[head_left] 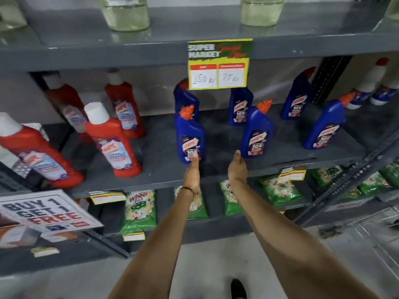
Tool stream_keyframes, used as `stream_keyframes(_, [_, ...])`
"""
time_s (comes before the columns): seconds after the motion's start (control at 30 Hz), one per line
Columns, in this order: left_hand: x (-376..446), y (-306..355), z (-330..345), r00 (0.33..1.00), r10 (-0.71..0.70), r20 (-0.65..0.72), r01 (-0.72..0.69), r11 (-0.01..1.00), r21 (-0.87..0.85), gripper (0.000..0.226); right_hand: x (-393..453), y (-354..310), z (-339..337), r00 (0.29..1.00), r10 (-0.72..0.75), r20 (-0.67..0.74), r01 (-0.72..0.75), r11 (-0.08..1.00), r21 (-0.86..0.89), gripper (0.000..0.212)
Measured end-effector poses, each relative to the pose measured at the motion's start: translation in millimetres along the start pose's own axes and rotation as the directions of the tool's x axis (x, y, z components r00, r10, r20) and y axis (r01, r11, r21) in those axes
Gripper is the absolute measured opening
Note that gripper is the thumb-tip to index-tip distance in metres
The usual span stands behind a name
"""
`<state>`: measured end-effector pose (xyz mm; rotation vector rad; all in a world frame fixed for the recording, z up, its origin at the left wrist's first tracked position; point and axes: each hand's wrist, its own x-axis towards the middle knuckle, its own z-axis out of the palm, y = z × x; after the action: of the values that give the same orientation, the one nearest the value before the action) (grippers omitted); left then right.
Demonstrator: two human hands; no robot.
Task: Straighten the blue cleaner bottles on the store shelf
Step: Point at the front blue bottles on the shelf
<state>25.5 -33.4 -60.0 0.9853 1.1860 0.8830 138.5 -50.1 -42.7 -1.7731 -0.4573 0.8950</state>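
Several blue cleaner bottles with orange caps stand upright in two rows on the grey middle shelf (159, 160). The front row holds a left bottle (190, 137), a middle bottle (257, 132) and a right bottle (323, 128). Behind them stand three more blue bottles (185, 100), (240, 104), (296, 98). My left hand (192, 175) reaches in with its fingertips touching the lower label of the front left bottle. My right hand (237, 167) is stretched flat beside the base of the front middle bottle, fingertips just at its lower left edge, holding nothing.
Red cleaner bottles with white caps (110, 141) fill the shelf's left part. A yellow price sign (219, 63) hangs from the shelf above. Green detergent bags (140, 210) lie on the lower shelf. A "Buy 1 Get 1 Free" sign (47, 212) sits lower left.
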Motion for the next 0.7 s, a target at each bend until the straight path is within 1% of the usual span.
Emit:
stream_keyframes(0.03, [1.5,2.5,-11.2,1.000,-0.003,-0.017,0.004,1.000,0.014,0.074,-4.3,-1.5,6.2,0.998,0.030,0.057,-0.030,1.000,-0.004,0.061])
stream_keyframes(0.1, [4.8,5.7,-28.6,1.000,-0.010,-0.023,0.012,0.999,0.049,0.079,-7.5,-2.1,18.6,0.983,0.077,0.164,-0.075,0.997,-0.020,0.066])
stream_keyframes(0.13, [5.9,7.3,-33.8,1.000,-0.011,-0.014,0.012,0.999,0.051,0.080,-6.6,-2.3,23.9,0.975,0.089,0.202,-0.082,0.996,-0.040,0.069])
stream_keyframes(0.2, [8.1,11.0,-39.8,1.000,-0.006,-0.002,0.006,0.999,0.042,0.076,-6.4,-3.8,33.5,0.959,0.108,0.264,-0.099,0.994,-0.050,0.072])
stream_keyframes(0.27, [13.1,14.0,-45.3,1.000,0.009,-0.008,-0.009,0.999,0.045,0.080,-3.3,-4.1,44.9,0.937,0.119,0.329,-0.109,0.993,-0.047,0.076])
stream_keyframes(0.3, [15.9,14.9,-47.6,1.000,0.010,-0.011,-0.009,0.999,0.041,0.083,1.6,-2.6,50.6,0.930,0.119,0.347,-0.113,0.993,-0.038,0.079])
stream_keyframes(0.33, [17.9,16.0,-48.8,1.000,0.008,-0.011,-0.007,1.000,0.027,0.082,5.8,-1.2,53.6,0.925,0.117,0.363,-0.116,0.993,-0.024,0.081])
stream_keyframes(0.4, [23.5,18.2,-49.7,1.000,0.007,-0.005,-0.007,1.000,0.001,0.069,8.6,-3.1,55.8,0.915,0.119,0.386,-0.123,0.992,-0.015,0.084])
stream_keyframes(0.43, [27.0,18.2,-49.7,1.000,0.004,-0.005,-0.004,1.000,-0.001,0.065,9.7,-4.6,55.4,0.917,0.110,0.383,-0.109,0.994,-0.026,0.081])
stream_keyframes(0.5, [31.6,18.0,-49.2,1.000,0.002,-0.006,-0.002,1.000,-0.005,0.065,13.3,-4.4,54.5,0.929,0.069,0.364,-0.054,0.997,-0.052,0.073])
stream_keyframes(0.53, [33.4,17.3,-49.1,1.000,0.001,-0.010,-0.001,1.000,-0.006,0.066,15.5,-4.0,56.2,0.924,0.078,0.375,-0.062,0.997,-0.053,0.071])
stream_keyframes(0.63, [33.9,14.8,-49.3,1.000,-0.016,-0.026,0.015,1.000,-0.019,0.065,18.1,-0.9,62.8,0.887,0.129,0.443,-0.122,0.991,-0.045,0.076])
stream_keyframes(0.7, [32.8,13.9,-50.0,1.000,-0.013,-0.021,0.013,1.000,-0.020,0.066,17.9,0.4,62.1,0.880,0.142,0.453,-0.130,0.990,-0.058,0.074])
